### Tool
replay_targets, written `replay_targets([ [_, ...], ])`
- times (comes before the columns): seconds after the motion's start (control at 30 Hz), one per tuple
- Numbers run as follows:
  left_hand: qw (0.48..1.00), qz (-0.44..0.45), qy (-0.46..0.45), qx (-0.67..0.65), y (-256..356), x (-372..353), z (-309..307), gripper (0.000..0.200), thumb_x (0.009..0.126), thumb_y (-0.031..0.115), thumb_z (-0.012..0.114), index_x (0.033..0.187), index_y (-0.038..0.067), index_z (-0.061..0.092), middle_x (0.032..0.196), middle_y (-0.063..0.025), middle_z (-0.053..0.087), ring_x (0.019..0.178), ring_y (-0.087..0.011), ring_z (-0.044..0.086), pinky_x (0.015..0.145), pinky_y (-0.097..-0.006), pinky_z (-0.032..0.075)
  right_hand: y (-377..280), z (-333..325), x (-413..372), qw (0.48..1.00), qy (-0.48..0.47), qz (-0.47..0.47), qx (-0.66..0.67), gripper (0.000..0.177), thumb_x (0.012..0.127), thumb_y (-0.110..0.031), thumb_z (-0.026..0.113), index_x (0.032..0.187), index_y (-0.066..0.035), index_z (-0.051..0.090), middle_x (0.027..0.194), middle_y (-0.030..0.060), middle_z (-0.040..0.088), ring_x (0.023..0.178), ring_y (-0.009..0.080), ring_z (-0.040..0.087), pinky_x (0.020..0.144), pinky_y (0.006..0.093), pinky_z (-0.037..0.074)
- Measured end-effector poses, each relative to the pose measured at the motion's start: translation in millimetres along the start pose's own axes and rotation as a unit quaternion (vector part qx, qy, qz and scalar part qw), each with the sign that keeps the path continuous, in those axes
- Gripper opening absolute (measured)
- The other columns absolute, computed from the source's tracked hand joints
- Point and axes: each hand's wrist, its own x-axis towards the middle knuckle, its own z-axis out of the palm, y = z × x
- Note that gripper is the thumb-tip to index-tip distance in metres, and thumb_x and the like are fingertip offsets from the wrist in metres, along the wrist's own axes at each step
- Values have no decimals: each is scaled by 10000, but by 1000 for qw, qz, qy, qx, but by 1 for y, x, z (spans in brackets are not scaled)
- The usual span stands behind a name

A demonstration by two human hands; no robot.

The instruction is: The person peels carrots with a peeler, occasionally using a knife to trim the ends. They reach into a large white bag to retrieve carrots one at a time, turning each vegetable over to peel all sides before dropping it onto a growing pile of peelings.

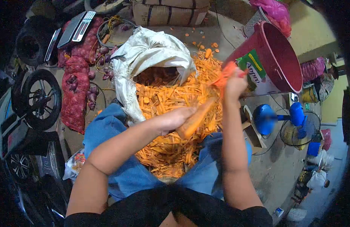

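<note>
Concrete floor everywhere, no bench at all, and right in the middle sits a big pile of carrot peelings, heaped between the person's knees in blue jeans.

Directly over the pile, the left hand is clamped around the thick end of a carrot, which slants up and away toward the pile's far right edge. The right hand is up at the carrot's far tip, above the right side of the pile, fingers curled shut. An orange blur smears out of it, probably a strip of peel, but it's too blurry to tell what's actually in that fist. So the hands are apart, one at each end of the carrot.

At the far side of the pile a white sack lies open. Just right of the pile there's a red bucket tipped on its side, and nearer than that a blue fan. Left of the pile are red mesh bags of onions, with a wheel further left.
</note>
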Motion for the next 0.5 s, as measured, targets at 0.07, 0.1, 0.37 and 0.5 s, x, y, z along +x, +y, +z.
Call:
replay_targets([
  [0.07, 1000, 14, 13, -12, 1, 1, -2, 356, 836, 318, 317, 1044, 51, 428, 948, -40, 514, 792, -115, 507, 694, -252, 411, 11, -11, 19, 963, 39, 170, 207, 221, 783, -179, 451, 691, 18, 486, 576, 28, 485, 505, 115, 452, 485, 274, 363],
  [0.1, 999, 31, 29, -24, 4, 1, -6, 363, 838, 317, 310, 1060, 49, 415, 975, -46, 504, 825, -119, 500, 723, -255, 401, 5, -14, 18, 965, 27, 180, 191, 209, 788, -171, 444, 703, 14, 489, 583, 19, 481, 515, 107, 447, 491, 263, 361],
  [0.37, 974, 39, 138, -176, 13, 15, -17, 414, 849, 343, 233, 1074, 47, 416, 1015, -70, 497, 877, -154, 503, 764, -281, 401, -75, -4, -75, 973, -171, -11, 155, 179, 798, -157, 426, 727, -5, 489, 616, 1, 470, 564, 98, 429, 521, 252, 355],
  [0.5, 995, 36, 75, -45, 4, 11, -14, 402, 849, 316, 262, 1101, 34, 399, 1033, -68, 488, 889, -144, 495, 773, -267, 390, -36, 4, -35, 994, -88, -25, 64, 194, 787, -165, 438, 709, 8, 478, 607, 34, 498, 541, 121, 437, 512, 270, 361],
])
